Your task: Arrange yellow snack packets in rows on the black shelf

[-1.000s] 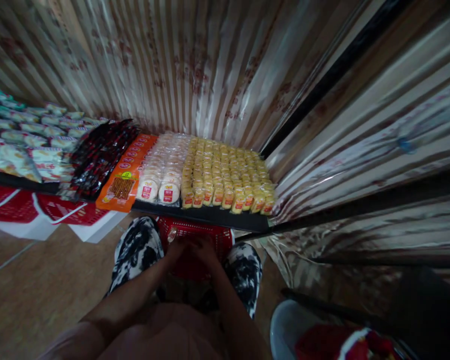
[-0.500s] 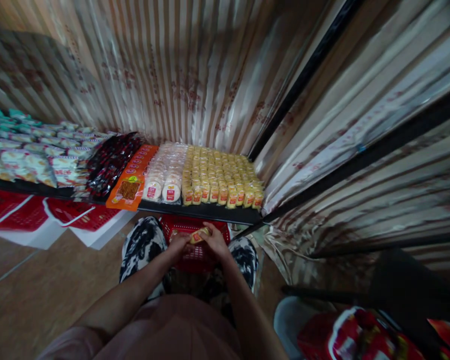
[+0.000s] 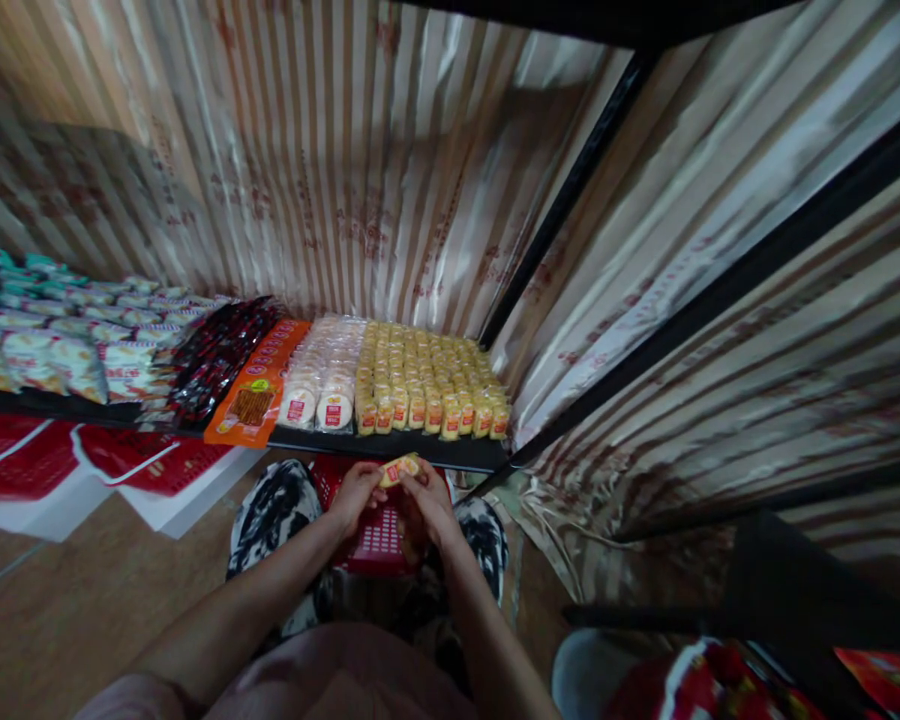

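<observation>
Both hands have risen since a second ago, when they were sunk low in the red basket; they now sit level with the shelf edge, with a small yellow packet between them. The left hand (image 3: 354, 495) pinches the packet's left end with its fingers closed on it. The right hand (image 3: 429, 500) grips the right end the same way. The yellow packet (image 3: 399, 468) lies roughly level between the two hands, just below the front edge of the black shelf (image 3: 420, 452) and above the red basket (image 3: 379, 535), which rests between the person's knees.

On the shelf directly ahead, rows of matching yellow packets (image 3: 427, 375) stand upright in a tight block that reaches the right-hand corner. To their left stand round white packets (image 3: 326, 385), then a flat orange pack (image 3: 251, 400), then dark red packets (image 3: 217, 350). Striped wallpaper (image 3: 330, 170) backs the shelf.

Judged from this layout, the packet belongs with the yellow block. To place it well, turn it upright with the label facing forward, matching the front row. Keep a light grip on both ends to avoid crushing the wrapper. Seat it flush against a neighbouring packet so the row stays straight, and avoid knocking the front row over the edge.
</observation>
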A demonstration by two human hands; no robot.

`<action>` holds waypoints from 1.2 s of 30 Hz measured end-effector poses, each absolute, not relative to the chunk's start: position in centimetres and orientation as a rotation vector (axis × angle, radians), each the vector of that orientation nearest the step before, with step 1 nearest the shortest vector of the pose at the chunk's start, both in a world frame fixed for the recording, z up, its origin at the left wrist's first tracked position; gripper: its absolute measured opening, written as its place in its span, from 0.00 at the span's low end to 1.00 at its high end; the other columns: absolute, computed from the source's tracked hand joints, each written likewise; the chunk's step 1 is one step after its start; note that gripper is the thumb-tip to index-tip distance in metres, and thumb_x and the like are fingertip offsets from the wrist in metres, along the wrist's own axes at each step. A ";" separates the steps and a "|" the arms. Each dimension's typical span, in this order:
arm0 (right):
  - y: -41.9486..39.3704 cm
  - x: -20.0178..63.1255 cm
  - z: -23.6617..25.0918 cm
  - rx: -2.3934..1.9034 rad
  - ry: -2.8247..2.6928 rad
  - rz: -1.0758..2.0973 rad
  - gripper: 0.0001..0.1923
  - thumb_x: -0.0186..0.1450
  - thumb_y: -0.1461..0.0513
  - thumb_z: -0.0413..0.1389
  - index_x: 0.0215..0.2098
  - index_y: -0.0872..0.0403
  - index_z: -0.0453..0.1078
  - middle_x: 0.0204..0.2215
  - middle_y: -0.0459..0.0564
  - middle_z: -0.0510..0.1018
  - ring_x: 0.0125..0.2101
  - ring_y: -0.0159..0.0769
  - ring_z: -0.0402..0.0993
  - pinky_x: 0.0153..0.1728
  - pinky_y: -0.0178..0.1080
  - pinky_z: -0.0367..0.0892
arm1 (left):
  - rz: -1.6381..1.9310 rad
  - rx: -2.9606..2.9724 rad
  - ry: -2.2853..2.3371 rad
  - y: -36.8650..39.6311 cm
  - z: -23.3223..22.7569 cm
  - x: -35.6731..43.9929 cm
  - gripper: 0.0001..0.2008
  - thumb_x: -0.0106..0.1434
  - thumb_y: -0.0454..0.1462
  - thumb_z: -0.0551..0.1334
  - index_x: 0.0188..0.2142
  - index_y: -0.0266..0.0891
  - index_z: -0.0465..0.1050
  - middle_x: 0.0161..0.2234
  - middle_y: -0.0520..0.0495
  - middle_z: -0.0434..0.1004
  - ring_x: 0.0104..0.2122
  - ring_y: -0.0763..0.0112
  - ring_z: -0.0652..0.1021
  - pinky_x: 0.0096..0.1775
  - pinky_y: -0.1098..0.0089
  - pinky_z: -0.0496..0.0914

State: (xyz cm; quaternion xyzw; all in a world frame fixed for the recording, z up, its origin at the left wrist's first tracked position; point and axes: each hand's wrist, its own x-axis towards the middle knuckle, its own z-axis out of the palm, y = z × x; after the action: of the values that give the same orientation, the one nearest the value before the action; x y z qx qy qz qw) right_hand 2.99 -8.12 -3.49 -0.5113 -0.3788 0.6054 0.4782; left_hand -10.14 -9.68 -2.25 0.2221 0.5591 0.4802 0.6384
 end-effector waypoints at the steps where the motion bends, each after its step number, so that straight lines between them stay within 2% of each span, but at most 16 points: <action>1: -7.9 3.0 -3.0 -1.250 -0.920 1.447 0.27 0.48 0.57 0.63 0.44 0.53 0.64 0.30 0.45 0.77 0.28 0.32 0.74 0.30 0.34 0.68 | 1.094 0.528 1.254 -9.5 -1.8 -10.0 0.03 0.61 0.33 0.58 0.35 0.36 0.64 0.22 0.54 0.72 0.15 0.81 0.71 0.16 0.81 0.58; 6: -6.6 3.2 -1.8 -1.239 -0.916 1.281 0.32 0.50 0.57 0.61 0.51 0.53 0.57 0.30 0.45 0.76 0.31 0.34 0.75 0.34 0.36 0.69 | 1.098 0.532 1.173 -8.8 -0.5 -9.0 0.05 0.60 0.31 0.59 0.37 0.34 0.64 0.26 0.50 0.74 0.18 0.80 0.74 0.19 0.81 0.63; 11: -6.0 3.1 -2.3 -1.278 -1.045 1.245 0.21 0.50 0.56 0.59 0.41 0.54 0.64 0.33 0.50 0.77 0.34 0.36 0.75 0.38 0.38 0.70 | 1.184 0.428 1.143 -8.2 -0.7 -8.0 0.07 0.57 0.28 0.62 0.34 0.34 0.64 0.24 0.51 0.73 0.20 0.78 0.76 0.27 0.77 0.70; 13: -5.7 3.0 -2.5 -1.283 -1.092 1.217 0.20 0.51 0.56 0.58 0.40 0.54 0.64 0.33 0.50 0.77 0.34 0.35 0.75 0.39 0.39 0.70 | 1.194 0.424 1.134 -7.8 -0.9 -7.7 0.07 0.57 0.28 0.62 0.34 0.34 0.64 0.24 0.52 0.72 0.21 0.77 0.76 0.28 0.76 0.71; 16: -5.3 3.2 -3.0 -1.335 -1.151 1.114 0.20 0.54 0.56 0.56 0.43 0.54 0.64 0.35 0.50 0.77 0.34 0.35 0.74 0.39 0.39 0.70 | 1.180 0.464 1.157 -7.2 -1.2 -7.5 0.07 0.59 0.26 0.59 0.36 0.34 0.64 0.24 0.52 0.72 0.21 0.78 0.75 0.27 0.76 0.71; 20: -4.1 3.8 -3.6 -1.461 -1.208 0.932 0.22 0.57 0.56 0.54 0.49 0.55 0.64 0.39 0.52 0.76 0.37 0.36 0.74 0.39 0.38 0.70 | 1.173 0.562 1.311 -6.5 -2.0 -7.5 0.06 0.60 0.25 0.56 0.36 0.34 0.63 0.24 0.55 0.69 0.18 0.81 0.73 0.20 0.79 0.66; 25: -2.5 3.8 -4.3 -1.487 -1.290 0.872 0.22 0.58 0.57 0.53 0.50 0.55 0.65 0.39 0.52 0.76 0.37 0.36 0.73 0.39 0.38 0.69 | 1.166 0.700 1.342 -5.7 -3.0 -7.6 0.03 0.58 0.30 0.59 0.33 0.35 0.65 0.25 0.54 0.69 0.19 0.81 0.72 0.19 0.80 0.64; 29: -1.5 3.1 -4.3 -1.489 -1.319 0.871 0.21 0.58 0.58 0.53 0.49 0.55 0.65 0.40 0.53 0.74 0.36 0.36 0.73 0.39 0.39 0.70 | 1.219 0.751 1.340 -4.8 -3.4 -7.6 0.06 0.56 0.34 0.62 0.34 0.36 0.67 0.30 0.51 0.71 0.22 0.80 0.73 0.20 0.81 0.65; 32: -0.9 2.7 -4.1 -1.491 -1.354 0.819 0.21 0.58 0.58 0.53 0.48 0.56 0.66 0.42 0.55 0.72 0.37 0.36 0.72 0.39 0.39 0.70 | 1.221 0.770 1.401 -4.0 -3.6 -7.8 0.07 0.56 0.31 0.60 0.36 0.36 0.68 0.34 0.48 0.72 0.25 0.78 0.74 0.21 0.81 0.66; 36: -0.2 2.4 -4.1 -1.483 -1.420 0.731 0.21 0.58 0.57 0.52 0.48 0.58 0.66 0.44 0.57 0.70 0.38 0.37 0.71 0.39 0.40 0.71 | 1.245 0.791 1.476 -2.9 -4.4 -8.3 0.13 0.55 0.28 0.59 0.41 0.37 0.69 0.40 0.46 0.72 0.29 0.76 0.74 0.22 0.81 0.67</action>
State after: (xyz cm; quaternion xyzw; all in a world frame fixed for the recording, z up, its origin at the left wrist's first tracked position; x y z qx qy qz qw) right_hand 2.42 -0.18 -4.08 -0.6033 -0.5776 0.2975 0.4624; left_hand -8.29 -2.88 -4.35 0.3277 0.6111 0.5155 0.5034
